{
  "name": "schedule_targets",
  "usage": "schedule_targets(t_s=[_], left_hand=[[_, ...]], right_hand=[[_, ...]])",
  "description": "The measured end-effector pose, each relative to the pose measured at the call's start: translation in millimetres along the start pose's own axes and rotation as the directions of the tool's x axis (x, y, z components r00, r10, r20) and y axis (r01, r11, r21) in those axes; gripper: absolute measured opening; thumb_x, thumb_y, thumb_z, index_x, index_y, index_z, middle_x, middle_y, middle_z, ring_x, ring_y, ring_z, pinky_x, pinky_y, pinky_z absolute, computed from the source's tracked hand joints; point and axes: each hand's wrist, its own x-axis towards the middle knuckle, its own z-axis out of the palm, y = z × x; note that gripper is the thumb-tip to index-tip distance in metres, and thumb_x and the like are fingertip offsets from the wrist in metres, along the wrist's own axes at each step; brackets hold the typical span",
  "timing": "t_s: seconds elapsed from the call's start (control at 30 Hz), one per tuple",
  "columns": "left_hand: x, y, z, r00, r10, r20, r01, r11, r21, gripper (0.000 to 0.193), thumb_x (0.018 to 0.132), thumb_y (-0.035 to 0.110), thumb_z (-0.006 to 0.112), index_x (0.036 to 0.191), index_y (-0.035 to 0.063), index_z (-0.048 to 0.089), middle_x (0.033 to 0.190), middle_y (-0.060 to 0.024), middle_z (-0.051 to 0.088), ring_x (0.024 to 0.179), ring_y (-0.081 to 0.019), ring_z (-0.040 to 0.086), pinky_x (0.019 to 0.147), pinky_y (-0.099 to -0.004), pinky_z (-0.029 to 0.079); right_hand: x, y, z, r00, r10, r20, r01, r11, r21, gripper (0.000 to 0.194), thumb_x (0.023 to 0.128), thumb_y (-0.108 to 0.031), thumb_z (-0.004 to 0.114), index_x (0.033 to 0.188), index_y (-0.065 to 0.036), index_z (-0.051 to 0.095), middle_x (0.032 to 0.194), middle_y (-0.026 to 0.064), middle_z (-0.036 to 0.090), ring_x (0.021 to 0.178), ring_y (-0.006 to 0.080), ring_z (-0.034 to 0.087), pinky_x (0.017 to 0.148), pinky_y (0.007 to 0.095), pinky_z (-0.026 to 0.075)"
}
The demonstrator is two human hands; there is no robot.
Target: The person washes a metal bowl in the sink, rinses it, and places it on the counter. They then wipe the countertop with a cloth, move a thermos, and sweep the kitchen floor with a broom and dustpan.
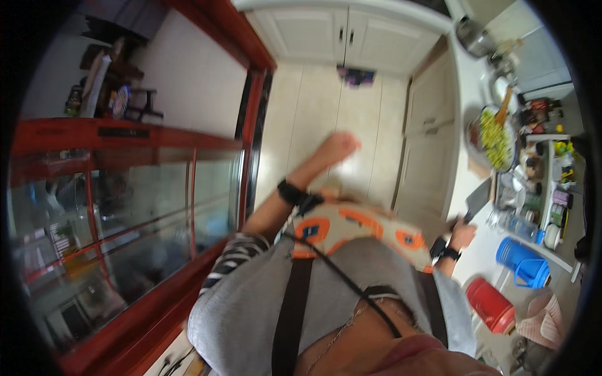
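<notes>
My right hand (463, 235) is closed around the dark handle of a kitchen cleaver (479, 201) at the white countertop. The grey blade points away from me, beside a cutting board's edge. Past the blade, a large bowl (511, 152) holds chopped yellow-green food (494, 141), and a wooden spatula (504, 109) rests in it. My left hand (339, 144) is held out over the tiled floor, away from the counter. It is blurred, its finger position is unclear, and no object shows in it.
Blue (522, 261) and red (490, 304) vacuum flasks stand near my right hand. Jars and bottles fill a rack (548, 174) behind the counter. White cabinets (305, 33) are ahead, with a dark cloth (356, 76) at their foot. A red-framed glass door (127, 134) is on my left.
</notes>
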Motion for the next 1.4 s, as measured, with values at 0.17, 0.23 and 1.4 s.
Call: schedule_targets(t_s=[0.17,0.23,1.4], left_hand=[[38.0,21.3,-58.0,0.951,-0.280,-0.134,0.245,0.942,-0.227,0.012,0.084,0.013,0.064,0.095,0.0063,0.066,0.075,0.0018,0.061,0.063,-0.0073,0.054,0.054,-0.0226,0.045],[45.1,16.4,-66.5,0.932,-0.341,-0.124,0.301,0.918,-0.258,0.010,0.083,0.012,0.065,0.091,0.0058,0.065,0.074,0.0016,0.060,0.062,-0.0069,0.054,0.053,-0.0220,0.045],[150.0,-123.3,-779.6,0.872,-0.394,-0.290,0.489,0.717,0.497,0.117,0.058,0.056,0.079,0.149,0.0101,0.020,0.148,-0.0373,-0.009,0.131,-0.0582,-0.023,0.093,-0.0811,0.005]], right_hand=[[6.8,-54.8,15.9,0.935,-0.309,-0.174,0.354,0.832,0.428,0.025,0.088,-0.026,0.060,0.092,-0.002,0.067,0.090,0.0155,0.070,0.078,0.0262,0.067,0.075,0.0363,0.051],[-10.1,-127.2,17.5,0.933,-0.360,-0.018,0.296,0.737,0.608,0.027,0.089,-0.029,0.060,0.089,-0.003,0.067,0.083,0.0119,0.070,0.073,0.0188,0.064,0.073,0.0305,0.049],[-315.6,-994.7,146.2,0.041,-0.626,0.779,0.911,0.344,0.229,0.085,0.067,-0.034,0.075,0.137,-0.002,0.039,0.117,0.0242,0.060,0.109,0.0364,0.058,0.093,0.0432,0.044]])
